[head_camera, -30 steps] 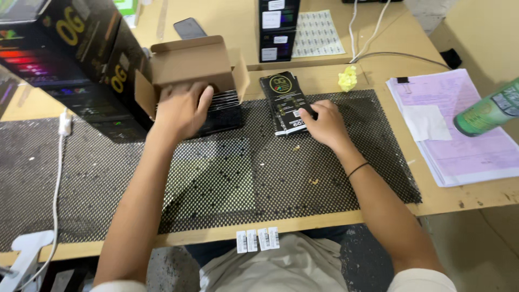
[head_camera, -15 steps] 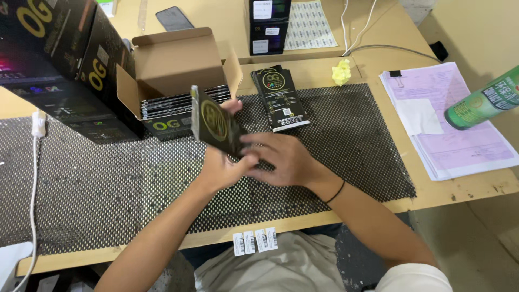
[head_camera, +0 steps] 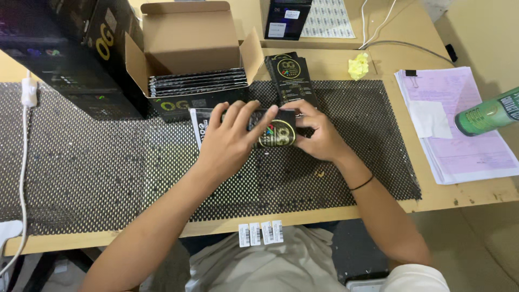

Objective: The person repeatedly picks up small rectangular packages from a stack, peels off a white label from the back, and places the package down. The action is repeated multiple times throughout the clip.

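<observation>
Flat glossy black packet [head_camera: 277, 130] between left hand [head_camera: 230, 141], right hand [head_camera: 319, 138].

- A wooden table [head_camera: 476, 197] fills most of the frame.
- A black dotted mat [head_camera: 86, 162] covers its middle.
- The tan floor [head_camera: 486, 38] shows at the upper right.
- The light is soft.

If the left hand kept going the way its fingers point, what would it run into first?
The left hand lies on a black packet, fingers aimed up and right. Straight on, it would probably meet the stack of black packets on the mat first; depth is unclear.
</observation>
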